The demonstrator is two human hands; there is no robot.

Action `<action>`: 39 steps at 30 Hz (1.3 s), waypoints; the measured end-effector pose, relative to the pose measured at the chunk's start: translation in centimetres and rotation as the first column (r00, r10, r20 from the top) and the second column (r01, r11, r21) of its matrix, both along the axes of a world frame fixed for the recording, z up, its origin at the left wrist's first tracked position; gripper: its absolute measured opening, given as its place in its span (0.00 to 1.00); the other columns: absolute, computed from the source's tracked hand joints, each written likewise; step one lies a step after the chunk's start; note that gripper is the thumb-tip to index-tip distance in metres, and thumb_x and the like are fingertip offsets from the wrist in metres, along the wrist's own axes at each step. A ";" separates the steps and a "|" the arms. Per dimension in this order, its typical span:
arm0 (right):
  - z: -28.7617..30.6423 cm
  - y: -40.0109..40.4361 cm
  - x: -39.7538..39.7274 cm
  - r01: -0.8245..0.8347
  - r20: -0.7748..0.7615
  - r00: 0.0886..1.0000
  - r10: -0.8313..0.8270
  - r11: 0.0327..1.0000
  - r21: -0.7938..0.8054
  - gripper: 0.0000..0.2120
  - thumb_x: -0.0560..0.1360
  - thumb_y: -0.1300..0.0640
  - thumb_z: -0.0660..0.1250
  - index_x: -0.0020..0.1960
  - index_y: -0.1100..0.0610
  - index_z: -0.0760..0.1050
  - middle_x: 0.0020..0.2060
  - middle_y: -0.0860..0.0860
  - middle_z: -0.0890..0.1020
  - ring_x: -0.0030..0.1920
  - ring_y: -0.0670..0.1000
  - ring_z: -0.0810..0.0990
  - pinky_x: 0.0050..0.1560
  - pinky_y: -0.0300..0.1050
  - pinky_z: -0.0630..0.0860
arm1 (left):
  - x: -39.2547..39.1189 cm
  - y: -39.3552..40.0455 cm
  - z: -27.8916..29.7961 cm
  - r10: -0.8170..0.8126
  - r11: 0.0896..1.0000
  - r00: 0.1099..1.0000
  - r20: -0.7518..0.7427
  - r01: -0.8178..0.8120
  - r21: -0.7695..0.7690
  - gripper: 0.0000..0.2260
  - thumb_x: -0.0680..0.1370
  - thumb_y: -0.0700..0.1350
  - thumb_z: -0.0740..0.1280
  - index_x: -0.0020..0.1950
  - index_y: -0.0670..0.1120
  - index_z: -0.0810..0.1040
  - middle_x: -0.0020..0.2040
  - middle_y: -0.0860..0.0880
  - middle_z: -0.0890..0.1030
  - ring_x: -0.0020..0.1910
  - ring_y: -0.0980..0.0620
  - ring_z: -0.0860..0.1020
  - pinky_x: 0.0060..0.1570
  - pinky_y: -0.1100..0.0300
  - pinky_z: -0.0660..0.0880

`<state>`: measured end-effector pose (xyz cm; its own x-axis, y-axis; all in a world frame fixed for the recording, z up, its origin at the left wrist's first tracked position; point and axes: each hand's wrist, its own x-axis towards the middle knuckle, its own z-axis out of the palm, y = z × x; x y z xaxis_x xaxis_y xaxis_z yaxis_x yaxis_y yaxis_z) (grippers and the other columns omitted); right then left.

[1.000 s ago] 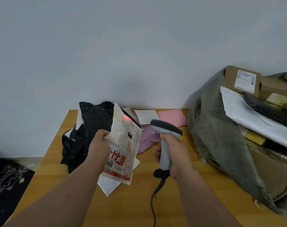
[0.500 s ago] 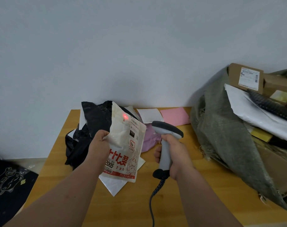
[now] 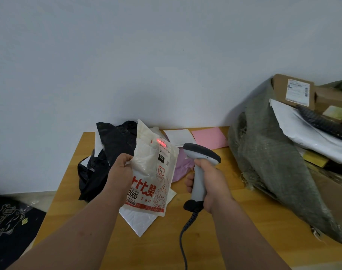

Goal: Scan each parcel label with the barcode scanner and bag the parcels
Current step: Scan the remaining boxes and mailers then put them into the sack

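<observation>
L hand (image 3: 119,172) pinches white parcel (image 3: 152,176) by its edge, label facing scanner (image 3: 200,172); R hand (image 3: 211,184) fist-wrapped on grip; red beam (image 3: 160,141) sits atop label, prob. mid-scan.

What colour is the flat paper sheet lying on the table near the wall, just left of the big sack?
The paper sheet is pink, seen in the head view.
</observation>
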<state>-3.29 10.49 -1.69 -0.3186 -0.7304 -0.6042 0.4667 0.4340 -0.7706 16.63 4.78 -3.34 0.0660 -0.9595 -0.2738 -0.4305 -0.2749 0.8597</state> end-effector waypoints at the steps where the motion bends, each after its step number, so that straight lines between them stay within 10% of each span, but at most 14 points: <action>1: 0.0 0.0 0.0 0.004 -0.007 1.000 -0.004 1.000 -0.004 0.09 0.75 0.54 0.68 0.41 0.60 0.77 0.32 0.57 0.79 0.31 0.54 0.78 0.34 0.45 0.76 | 0.1 -0.1 -0.1 -0.003 1.000 1.000 -0.001 0.003 0.000 0.12 0.82 0.39 0.53 0.50 0.51 0.74 0.42 0.39 0.82 0.42 0.35 0.82 0.37 0.50 0.80; 30: 2.2 1.5 -0.8 0.049 -0.179 0.980 -0.085 0.980 -0.195 0.07 0.76 0.57 0.68 0.45 0.62 0.76 0.31 0.56 0.81 0.28 0.52 0.80 0.30 0.44 0.75 | -3.9 -1.2 4.9 -0.008 0.894 0.983 0.185 0.090 -0.439 0.06 0.79 0.41 0.64 0.50 0.52 0.77 0.42 0.58 0.78 0.40 0.58 0.76 0.37 0.61 0.69; 39: 8.0 3.0 -8.5 0.204 -0.098 0.960 -0.263 0.895 -0.397 0.06 0.77 0.56 0.69 0.51 0.59 0.77 0.31 0.53 0.81 0.32 0.52 0.83 0.33 0.44 0.77 | -13.0 -1.4 10.5 0.120 0.661 0.980 0.162 0.042 -0.749 0.08 0.79 0.39 0.63 0.54 0.45 0.79 0.46 0.55 0.77 0.46 0.54 0.74 0.45 0.61 0.67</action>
